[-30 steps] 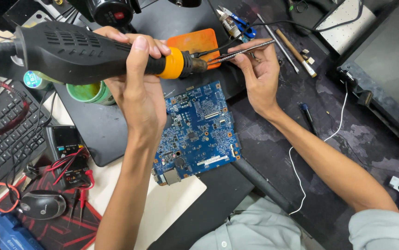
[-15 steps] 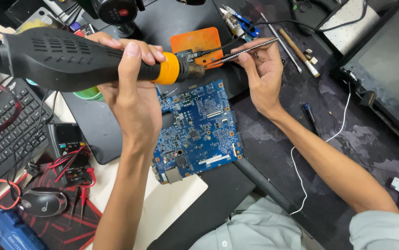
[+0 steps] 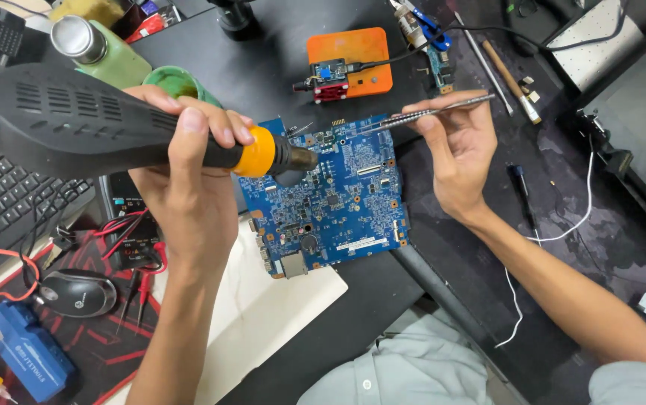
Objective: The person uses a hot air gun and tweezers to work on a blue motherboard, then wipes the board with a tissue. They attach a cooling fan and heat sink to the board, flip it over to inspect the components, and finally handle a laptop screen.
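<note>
Fig.: Board rework, head view. Left hand (image 3: 188, 172) is wrapped tight round a black hot-air gun (image 3: 75, 124) w/ orange collar; its metal nozzle (image 3: 293, 161) hovers just above the upper-left part of the blue circuit board (image 3: 330, 195). Right hand (image 3: 458, 150) pinches metal tweezers (image 3: 428, 112) between thumb & fingers, tips reaching over the board's top edge. Board lies flat on the dark worktop (image 3: 263, 52), lower-left corner overlapping a pale mat (image 3: 263, 300).

Risks (judged): nozzle sits near small parts, so lingering heat could scorch the board or loosen neighbouring components; a tweezer slip could knock a softened part out of place; the wrist passes close to red probe leads (image 3: 124, 225) and could snag them.

Containers: green jar (image 3: 176, 81) behind the left hand, mostly hidden, contents can't be told. Orange tray (image 3: 360, 45) holds a small module w/ red part (image 3: 330, 82). Capped green bottle (image 3: 101, 52) upper left.
</note>
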